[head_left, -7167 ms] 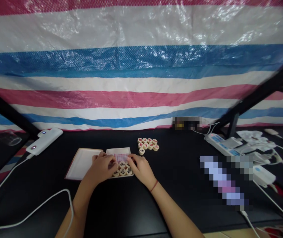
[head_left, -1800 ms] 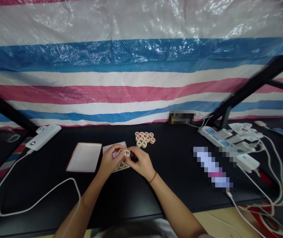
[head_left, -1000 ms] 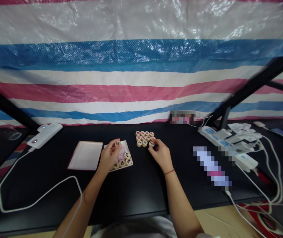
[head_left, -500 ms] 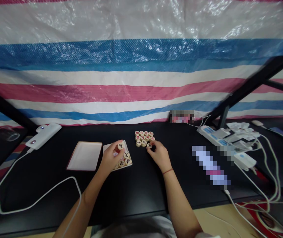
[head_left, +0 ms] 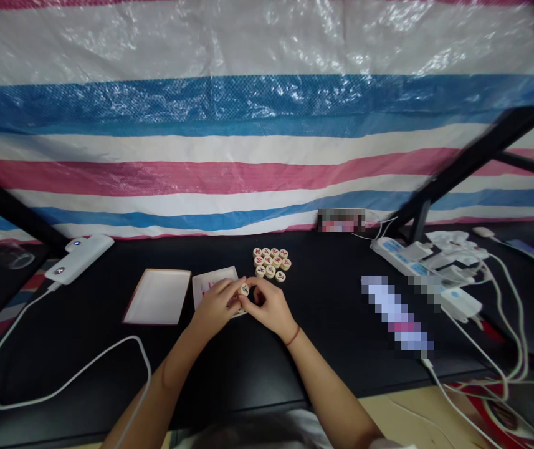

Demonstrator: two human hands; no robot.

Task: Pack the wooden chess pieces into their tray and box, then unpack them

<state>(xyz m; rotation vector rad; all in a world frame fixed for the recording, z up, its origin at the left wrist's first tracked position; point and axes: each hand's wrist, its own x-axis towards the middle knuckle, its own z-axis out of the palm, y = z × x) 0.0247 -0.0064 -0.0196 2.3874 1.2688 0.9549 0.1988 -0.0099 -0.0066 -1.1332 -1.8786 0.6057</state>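
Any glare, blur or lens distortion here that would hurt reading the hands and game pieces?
Head view: wide-angle bowing bends the striped tarp and the top right corner goes dark; glare speckles the tarp's upper part; pixelated patches mask things on the table; the left hand, right hand and the round piece they pinch look sharp and evenly lit.

Pale wooden discs, matt black tabletop, glossy woven plastic tarp.

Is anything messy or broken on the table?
Nothing looks broken or spilled. Only the white plugs and cables at the right lie in a tangle around the power strips. The game pieces sit in a tidy cluster.
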